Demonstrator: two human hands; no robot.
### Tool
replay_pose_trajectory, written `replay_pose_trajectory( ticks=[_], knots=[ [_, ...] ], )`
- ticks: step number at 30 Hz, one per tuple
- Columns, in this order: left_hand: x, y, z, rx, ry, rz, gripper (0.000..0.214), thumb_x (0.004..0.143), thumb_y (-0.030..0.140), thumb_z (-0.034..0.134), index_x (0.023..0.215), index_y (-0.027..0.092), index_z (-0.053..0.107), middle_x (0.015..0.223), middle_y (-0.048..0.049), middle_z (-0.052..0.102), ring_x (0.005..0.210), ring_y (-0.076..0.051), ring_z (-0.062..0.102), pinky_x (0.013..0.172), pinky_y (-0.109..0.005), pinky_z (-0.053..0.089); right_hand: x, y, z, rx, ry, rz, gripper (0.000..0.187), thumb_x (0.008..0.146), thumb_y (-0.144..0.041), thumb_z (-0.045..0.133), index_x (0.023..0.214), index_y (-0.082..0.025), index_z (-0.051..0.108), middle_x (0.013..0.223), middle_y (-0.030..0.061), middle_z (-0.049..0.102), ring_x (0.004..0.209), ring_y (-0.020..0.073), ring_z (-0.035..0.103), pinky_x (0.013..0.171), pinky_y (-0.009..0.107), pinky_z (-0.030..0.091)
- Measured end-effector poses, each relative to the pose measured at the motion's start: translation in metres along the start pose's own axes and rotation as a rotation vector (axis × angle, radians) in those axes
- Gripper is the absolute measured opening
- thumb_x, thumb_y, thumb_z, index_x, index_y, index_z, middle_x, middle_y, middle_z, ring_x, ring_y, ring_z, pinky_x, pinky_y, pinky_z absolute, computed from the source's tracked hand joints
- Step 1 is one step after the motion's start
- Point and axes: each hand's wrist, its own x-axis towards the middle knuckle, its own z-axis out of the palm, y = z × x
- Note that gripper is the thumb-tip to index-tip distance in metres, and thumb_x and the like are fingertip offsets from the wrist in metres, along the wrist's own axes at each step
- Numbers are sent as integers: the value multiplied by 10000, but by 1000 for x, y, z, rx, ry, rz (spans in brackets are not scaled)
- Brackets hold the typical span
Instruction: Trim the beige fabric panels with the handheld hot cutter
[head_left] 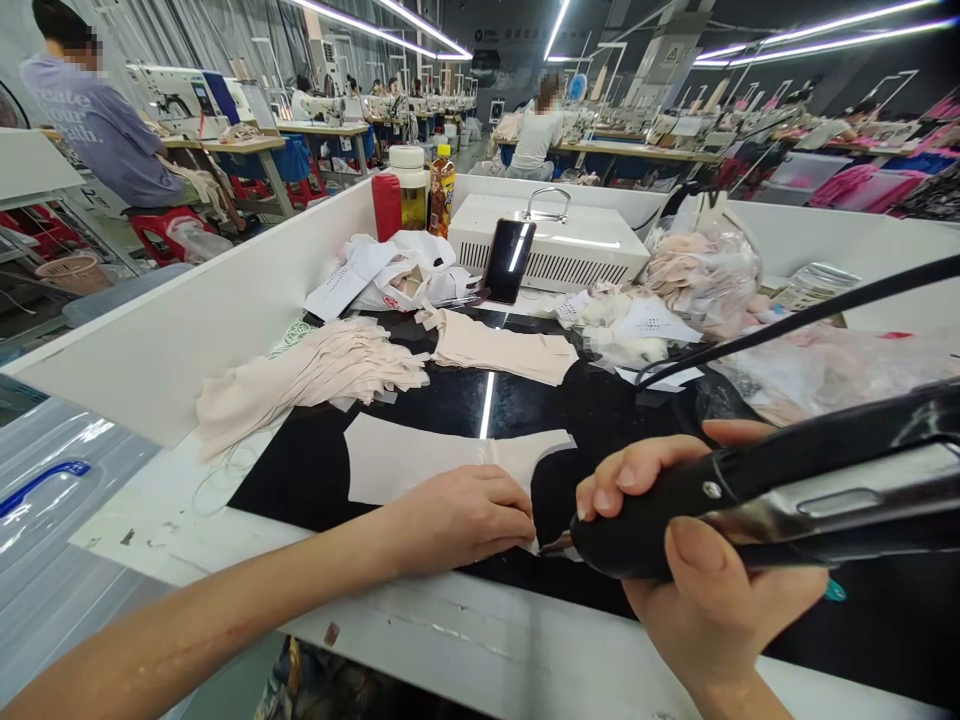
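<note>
A single pale pink fabric piece [420, 460] lay flat on a glossy black board [300, 470], right in front of the worker. The left hand [472, 515] rested on its near right end, fingers drawn close together; whether they pinched the cloth or only pressed it could not be told. The right hand [720, 590] was wrapped around a black handheld tool [810, 440] with a metal lever, its tip just beside the left fingertips; contact with the cloth was unclear. The step in hand seemed to be working along that edge, and the next move probably called for steady cloth and careful tip placement, clear of the fingers. Beyond lay a neat fabric stack [502, 345], a looser fabric pile [315, 375] to the left, and a propped phone [510, 260].
</note>
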Motion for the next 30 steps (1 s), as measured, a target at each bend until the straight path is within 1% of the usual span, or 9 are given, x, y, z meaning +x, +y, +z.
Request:
replay_pose_trajectory(
  ticks=[6, 11, 14, 24, 30],
  knots=[
    [0, -3, 2, -12, 25, 39, 167, 1104, 198, 594, 1070, 141, 747, 1134, -93, 770, 1020, -205, 691, 974, -304, 539, 0, 0, 0, 8, -13, -5, 430, 881, -327, 867, 1245, -304, 637, 846, -38, 667, 644, 164, 624, 541, 320, 573],
    [0, -3, 0, -14, 17, 30, 181, 1116, 205, 576, 1077, 162, 747, 1142, -85, 774, 1022, -196, 695, 973, -292, 542, 0, 1, 1, 15, -5, -3, 432, 882, -315, 861, 1248, -299, 633, 856, -32, 668, 649, 167, 630, 529, 316, 569],
    [-1, -2, 0, -23, 8, 36, 179, 1112, 205, 582, 1076, 155, 750, 1134, -90, 773, 1020, -199, 693, 973, -291, 543, 0, 1, 1, 17, 0, 3, 430, 875, -316, 867, 1236, -299, 633, 852, -32, 667, 644, 167, 630, 521, 314, 564],
    [0, -2, 1, -8, 48, 71, 188, 1103, 181, 582, 1040, 138, 754, 1101, -86, 777, 993, -202, 693, 968, -297, 546, 0, 2, 2, -4, 19, 4, 440, 874, -309, 863, 1239, -283, 618, 841, -29, 664, 651, 169, 634, 554, 326, 568],
    [-1, -2, 1, 6, 38, 67, 212, 1119, 196, 556, 1052, 154, 753, 1112, -79, 781, 1009, -196, 696, 984, -290, 543, -1, 3, 0, -8, 21, 2, 448, 870, -315, 864, 1243, -277, 617, 845, -24, 666, 645, 170, 635, 550, 328, 569]
  ],
)
